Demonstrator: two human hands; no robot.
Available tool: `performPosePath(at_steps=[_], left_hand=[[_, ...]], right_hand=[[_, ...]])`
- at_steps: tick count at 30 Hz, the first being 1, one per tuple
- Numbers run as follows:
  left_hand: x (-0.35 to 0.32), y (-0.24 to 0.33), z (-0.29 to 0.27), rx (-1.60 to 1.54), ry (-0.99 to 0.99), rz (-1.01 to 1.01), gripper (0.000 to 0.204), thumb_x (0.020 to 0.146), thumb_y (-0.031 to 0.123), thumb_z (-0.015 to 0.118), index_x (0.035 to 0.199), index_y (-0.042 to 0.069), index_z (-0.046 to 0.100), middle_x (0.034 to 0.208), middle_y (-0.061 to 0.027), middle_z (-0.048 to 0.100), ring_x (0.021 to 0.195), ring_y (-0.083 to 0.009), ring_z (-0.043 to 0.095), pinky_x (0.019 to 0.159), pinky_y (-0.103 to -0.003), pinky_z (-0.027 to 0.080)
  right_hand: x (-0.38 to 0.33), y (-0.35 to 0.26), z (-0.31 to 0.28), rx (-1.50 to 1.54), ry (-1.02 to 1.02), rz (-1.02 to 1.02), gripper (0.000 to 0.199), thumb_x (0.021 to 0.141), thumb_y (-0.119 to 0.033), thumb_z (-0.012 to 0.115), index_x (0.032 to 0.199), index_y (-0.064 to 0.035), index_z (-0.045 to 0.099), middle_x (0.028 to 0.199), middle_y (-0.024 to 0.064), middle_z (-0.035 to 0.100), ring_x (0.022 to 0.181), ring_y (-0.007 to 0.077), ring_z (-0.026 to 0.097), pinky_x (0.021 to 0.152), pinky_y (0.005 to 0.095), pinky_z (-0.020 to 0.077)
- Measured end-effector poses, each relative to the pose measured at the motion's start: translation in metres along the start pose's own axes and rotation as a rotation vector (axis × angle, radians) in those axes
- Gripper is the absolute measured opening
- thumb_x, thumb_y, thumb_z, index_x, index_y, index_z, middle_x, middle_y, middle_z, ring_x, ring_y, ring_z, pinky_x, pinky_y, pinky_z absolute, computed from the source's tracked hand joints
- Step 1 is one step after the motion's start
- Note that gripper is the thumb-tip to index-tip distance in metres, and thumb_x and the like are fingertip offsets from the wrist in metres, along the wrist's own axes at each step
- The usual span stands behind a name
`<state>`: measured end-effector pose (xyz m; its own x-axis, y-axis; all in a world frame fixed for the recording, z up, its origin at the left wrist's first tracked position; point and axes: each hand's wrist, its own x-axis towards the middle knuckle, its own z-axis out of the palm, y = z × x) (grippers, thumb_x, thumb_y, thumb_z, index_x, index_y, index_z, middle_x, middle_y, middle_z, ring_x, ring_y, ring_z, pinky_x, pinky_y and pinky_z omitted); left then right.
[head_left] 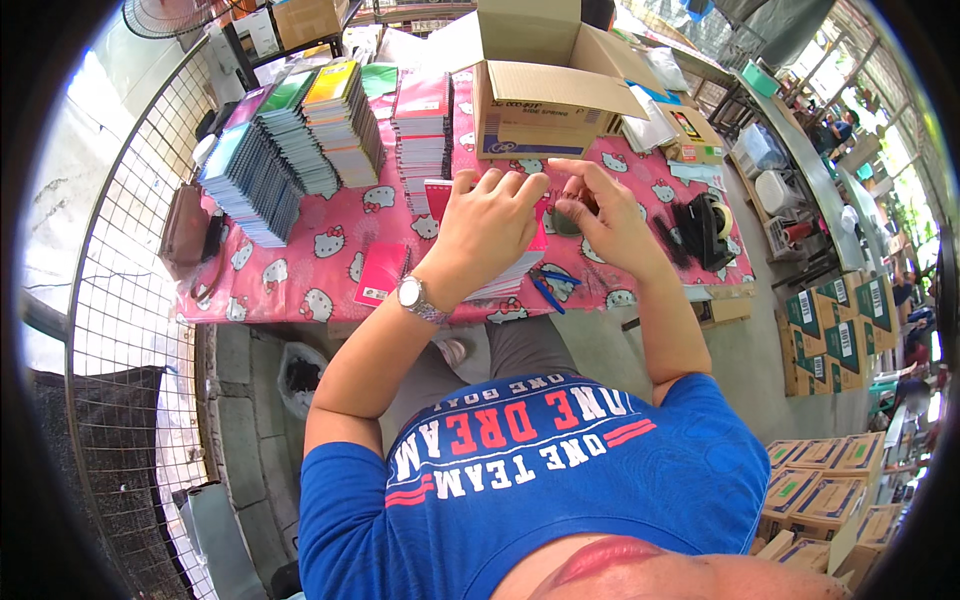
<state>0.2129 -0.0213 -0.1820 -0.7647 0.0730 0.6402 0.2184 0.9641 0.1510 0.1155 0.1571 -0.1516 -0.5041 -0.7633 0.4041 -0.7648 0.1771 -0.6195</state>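
Observation:
My left hand [492, 215], with a metal watch on its wrist, is closed with bent fingers over a pink-red notebook [437, 196]; the hand hides most of its cover. White page edges of a notebook stack [505, 281] show below that hand. Close by on the right, my right hand [603, 215] has its fingers curved and its thumb apart from the index finger, with nothing visible between them. A dark round object [565, 222] lies behind its thumb. Blue-handled pliers [549, 286] rest near the table's front edge. A pink notebook [383, 273] lies flat left of my left forearm.
Tall stacks of spiral notebooks [250, 185] stand at the back left, and another notebook stack [420, 135] nearer the middle. An open cardboard box [540, 110] sits behind my hands. A black tape dispenser [706, 230] is at the right. Wire mesh [135, 230] borders the left side.

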Motion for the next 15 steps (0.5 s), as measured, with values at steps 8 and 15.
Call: performPosePath(at_steps=[8,15], left_hand=[[-0.008,0.000,-0.009,-0.067,-0.014,-0.042,0.020,0.093,0.023,0.060,0.108,0.011,0.058,0.093,-0.0089,0.067,0.091,-0.0275,0.063,0.092,-0.043,0.041],[-0.007,-0.016,-0.002,-0.195,-0.153,-0.034,0.024,0.095,0.029,0.061,0.110,0.010,0.058,0.100,-0.0089,0.067,0.102,-0.0289,0.062,0.106,-0.054,0.034]], right_hand=[[0.026,0.033,0.001,0.697,-0.261,0.395,0.029,0.103,-0.018,0.050,0.126,-0.0018,0.056,0.084,0.0170,0.066,0.086,0.0266,0.069,0.075,0.0354,0.0550],[-0.020,0.268,0.144,-1.083,0.012,0.434,0.070,0.086,-0.061,0.057,0.125,-0.0024,0.061,0.114,0.0259,0.067,0.105,0.0399,0.065,0.092,0.0495,0.0511]])
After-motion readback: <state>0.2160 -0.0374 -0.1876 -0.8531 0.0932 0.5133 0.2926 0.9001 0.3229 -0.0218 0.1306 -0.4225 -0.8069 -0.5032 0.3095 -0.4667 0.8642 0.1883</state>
